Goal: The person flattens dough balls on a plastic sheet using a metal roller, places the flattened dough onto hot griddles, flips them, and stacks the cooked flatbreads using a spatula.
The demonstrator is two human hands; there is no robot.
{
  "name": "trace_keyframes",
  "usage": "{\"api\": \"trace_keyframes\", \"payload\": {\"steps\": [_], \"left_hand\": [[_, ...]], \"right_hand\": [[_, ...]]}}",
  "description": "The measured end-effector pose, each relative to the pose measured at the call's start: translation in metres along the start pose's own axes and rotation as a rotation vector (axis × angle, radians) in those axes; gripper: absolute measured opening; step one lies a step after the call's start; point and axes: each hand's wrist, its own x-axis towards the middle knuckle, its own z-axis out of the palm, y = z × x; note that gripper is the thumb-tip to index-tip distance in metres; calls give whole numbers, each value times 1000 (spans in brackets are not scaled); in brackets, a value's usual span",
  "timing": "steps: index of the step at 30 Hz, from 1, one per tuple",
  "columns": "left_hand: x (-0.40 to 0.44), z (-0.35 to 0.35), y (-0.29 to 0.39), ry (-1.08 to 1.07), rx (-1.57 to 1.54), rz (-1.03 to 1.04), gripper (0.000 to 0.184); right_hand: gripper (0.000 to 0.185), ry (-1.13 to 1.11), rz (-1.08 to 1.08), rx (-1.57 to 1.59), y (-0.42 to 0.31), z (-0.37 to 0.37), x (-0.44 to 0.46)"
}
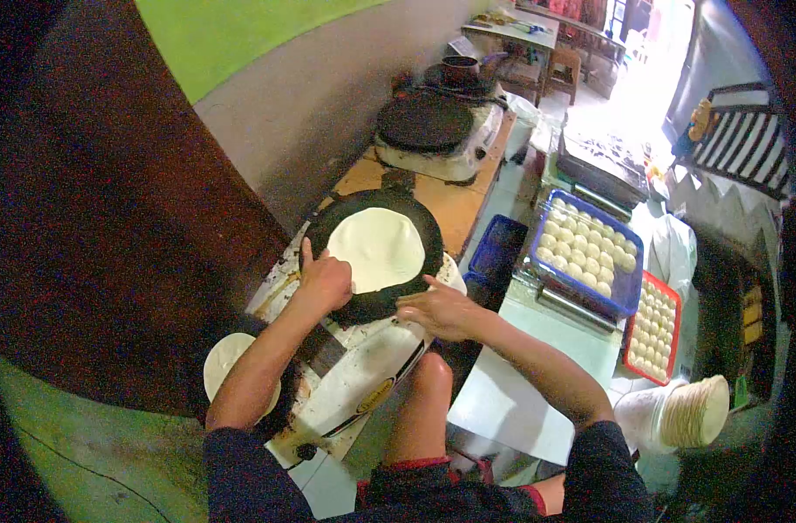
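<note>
Dough round (376, 248) on griddle (430, 235), near margin bare, left hand (325, 281) at dough's edge, right hand (440, 310) beside rim, grips indeterminable.

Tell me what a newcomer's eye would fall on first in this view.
Probably the pale dough round lying in the black pan at the centre, with the left hand at its edge and the right hand near the pan's rim. Next, likely the blue tray of pale dough balls on the right, then the stack of flat rounds at the lower right.
</note>
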Motion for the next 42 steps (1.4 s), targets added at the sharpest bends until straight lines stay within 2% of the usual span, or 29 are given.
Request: {"api": "trace_keyframes", "payload": {"steps": [1,3,5,7,8,9,10,12,13,14,16,18,19,21,22,23,24,26,27,29,30,32,33,34,35,37,40,42], "left_hand": [[-10,-10,14,127,-81,43,34],[-21,-20,59,372,-253,125,43],[-1,-25,133,301,-790,289,54],[44,1,229,352,-1113,342,63],[79,17,263,304,-1118,280,71],[118,30,300,250,-1117,232,79],[151,40,323,107,-1285,156,86],[214,84,345,-130,-1511,156,83],[192,60,344,-332,-1613,89,78],[198,68,337,-322,-1502,-6,69],[186,92,325,-277,-1597,-156,63],[139,70,314,-194,-1372,-132,61],[113,69,306,-229,-1366,-169,60],[73,83,292,-234,-1346,-235,61],[59,95,287,-204,-1329,-262,61],[45,108,281,-253,-1402,-381,58],[32,122,278,-301,-1473,-505,57],[9,151,276,-64,-1428,-426,55],[7,157,280,60,-1403,-382,59],[-19,106,307,277,-1053,-219,66],[-23,83,317,373,-876,-141,71],[5,71,331,424,-966,49,75],[19,70,338,446,-1014,143,77],[44,81,346,505,-913,161,76],[71,91,354,571,-815,176,76],[104,76,367,387,-774,176,65],[141,67,366,229,-723,226,44],[177,103,360,374,-738,310,25]], "right_hand": [[43,188,-20,74,5,-2,-36],[41,147,301,229,-13,-44,-105],[39,338,576,244,-5,-53,-174],[38,464,720,236,17,-60,-236],[37,540,811,226,27,-59,-272],[36,633,777,199,47,-54,-308],[36,699,810,179,53,-61,-337],[36,814,887,206,65,-80,-388],[36,861,924,259,76,-88,-411],[36,963,866,343,86,-93,-428],[36,997,912,348,114,-107,-458],[37,983,949,328,146,-117,-469],[38,950,945,309,163,-122,-468],[38,884,984,186,203,-129,-456],[37,781,1080,12,207,-140,-441],[36,669,1167,-161,209,-151,-426],[38,688,1215,-295,229,-150,-421],[44,719,1302,-576,278,-143,-411],[48,662,1383,-456,285,-149,-407],[57,538,1525,-213,295,-163,-398],[65,328,1512,-251,320,-170,-397],[65,356,1547,-308,344,-155,-389],[65,364,1566,-340,334,-155,-382],[58,554,1485,-561,314,-136,-374],[49,484,1407,-983,313,-126,-364],[43,729,1228,-559,319,-117,-361],[43,924,1181,-190,306,-129,-376],[39,977,1072,-83,245,-143,-383]]}}
